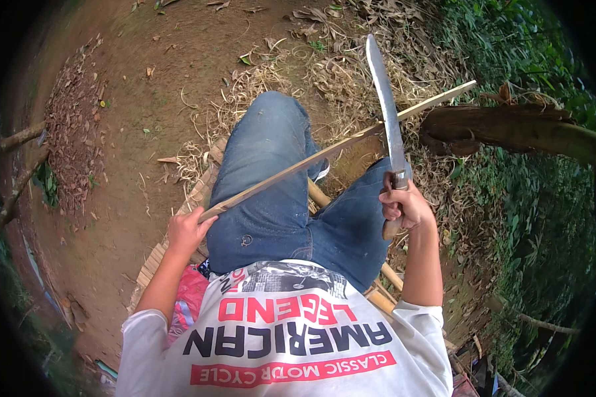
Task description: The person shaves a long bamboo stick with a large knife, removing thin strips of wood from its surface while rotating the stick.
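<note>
My left hand (188, 230) is closed round the near end of a long, thin bamboo strip (278, 177). The strip slants up to the right across my jeans-covered thigh and beyond my knees. In my right hand (408, 204) is a machete (385, 99), gripped by its wooden handle, with the long blade pointing away from me. The blade crosses over the strip toward its far part; whether the two touch I cannot tell. Pale curled shavings (228, 106) lie on the ground around my legs.
I sit on a slatted bamboo seat (153, 263). A thick brown log (510, 129) juts in from the right, close to the strip's far end. Dry leaves (73, 126) are heaped at left on brown soil. Green plants (536, 218) grow along the right. Red cloth or plastic (189, 291) lies by my left hip.
</note>
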{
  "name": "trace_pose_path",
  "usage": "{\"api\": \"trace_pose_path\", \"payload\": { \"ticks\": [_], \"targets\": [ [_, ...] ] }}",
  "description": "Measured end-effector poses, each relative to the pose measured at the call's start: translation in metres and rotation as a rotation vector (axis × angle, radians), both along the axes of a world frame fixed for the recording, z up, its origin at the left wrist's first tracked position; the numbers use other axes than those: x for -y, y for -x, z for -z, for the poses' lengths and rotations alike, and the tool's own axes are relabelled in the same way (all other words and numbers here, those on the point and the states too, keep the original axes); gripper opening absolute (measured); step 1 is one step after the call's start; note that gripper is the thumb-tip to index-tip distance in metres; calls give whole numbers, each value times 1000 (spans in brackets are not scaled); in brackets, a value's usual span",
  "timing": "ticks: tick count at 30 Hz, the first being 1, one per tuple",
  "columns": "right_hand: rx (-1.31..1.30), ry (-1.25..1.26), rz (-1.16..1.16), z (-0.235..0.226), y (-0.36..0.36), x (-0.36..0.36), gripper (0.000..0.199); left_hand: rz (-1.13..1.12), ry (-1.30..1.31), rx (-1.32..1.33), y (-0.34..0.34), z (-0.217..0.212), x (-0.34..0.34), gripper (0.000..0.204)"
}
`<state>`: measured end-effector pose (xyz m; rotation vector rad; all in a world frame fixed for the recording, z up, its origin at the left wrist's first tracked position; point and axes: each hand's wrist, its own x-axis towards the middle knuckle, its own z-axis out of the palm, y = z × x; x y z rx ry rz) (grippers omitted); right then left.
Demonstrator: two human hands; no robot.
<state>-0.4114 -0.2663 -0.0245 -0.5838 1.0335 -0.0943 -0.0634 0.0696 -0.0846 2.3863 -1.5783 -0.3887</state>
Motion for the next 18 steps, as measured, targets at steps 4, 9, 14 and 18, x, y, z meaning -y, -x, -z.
{"api": "trace_pose_path", "payload": {
  "ticks": [4, 9, 14, 18],
  "targets": [
    [-204, 252, 23, -16, -3, -2, 28, -27, 11, -43, 2, 5, -2, 34],
    [-336, 605, 224, -20, -8, 13, 15, -26, 27, -55, 5, 3, 3, 33],
    [-380, 456, -182, -2, -23, -25, 21, -54, 25, 2, 2, 2, -9, 33],
    [-201, 120, -147, -5, -6, -7, 26, -57, 35, -14, 4, -2, -1, 34]
  ]
}}
